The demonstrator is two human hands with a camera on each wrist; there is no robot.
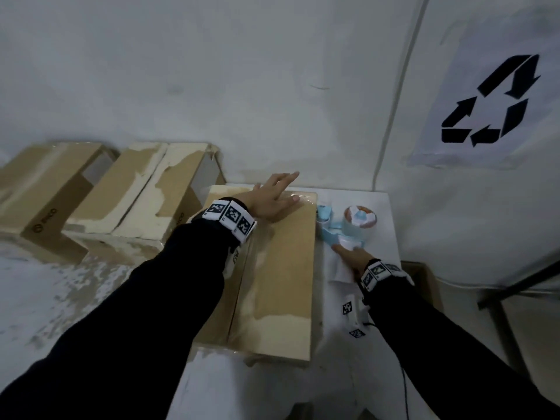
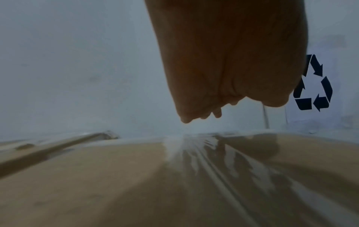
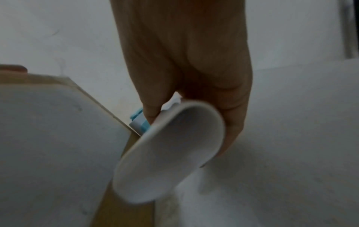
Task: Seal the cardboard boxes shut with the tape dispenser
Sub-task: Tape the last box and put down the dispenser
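A long brown cardboard box [image 1: 281, 274] lies closed on the white table [image 1: 381, 207], with a strip of clear tape [image 2: 223, 161] running along its top seam. My left hand [image 1: 283, 192] presses flat on the far end of the box top, fingers straight and spread. In the left wrist view my left hand [image 2: 229, 69] hovers low over the box [image 2: 97, 184]. The blue and white tape dispenser [image 1: 348, 228] lies on the table just right of the box. My right hand [image 1: 351, 253] grips its white handle [image 3: 169, 153], fingers and thumb on either side.
Two more cardboard boxes [image 1: 45, 192] [image 1: 145, 195] lean on the wall at the left, lower than the table. A recycling sign [image 1: 491, 101] hangs on the right wall. Another carton [image 1: 424, 283] and a black metal frame [image 1: 515, 286] stand right of the table.
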